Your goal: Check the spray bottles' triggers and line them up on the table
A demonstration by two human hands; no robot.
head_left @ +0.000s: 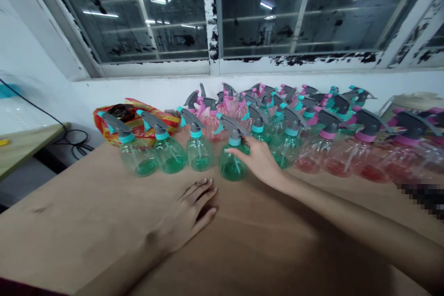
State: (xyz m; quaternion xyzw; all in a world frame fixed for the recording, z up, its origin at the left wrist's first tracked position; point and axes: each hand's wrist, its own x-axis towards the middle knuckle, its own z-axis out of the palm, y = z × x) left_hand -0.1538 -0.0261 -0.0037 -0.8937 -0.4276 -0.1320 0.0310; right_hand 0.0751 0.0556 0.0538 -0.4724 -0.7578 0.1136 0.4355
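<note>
My right hand (260,159) is around the upper body of a clear green spray bottle (231,166), just under its turquoise collar. The thumb lies across the front, and the other fingers are partly hidden behind the bottle. This bottle stands upright on the wooden table and has a grey trigger head. Palm down, my left hand (189,212) rests on the table in front of it, fingers stretched out and holding nothing. To the left stand three similar green spray bottles, the nearest one (200,155) slightly apart from the gripped bottle.
Several pink spray bottles (338,159) stand in a row at right, with more green and pink ones crowded behind. A red-yellow plastic bag (135,108) lies at the back left. Beyond are a white wall and windows. Black cable (78,141) hangs beside another table (34,145).
</note>
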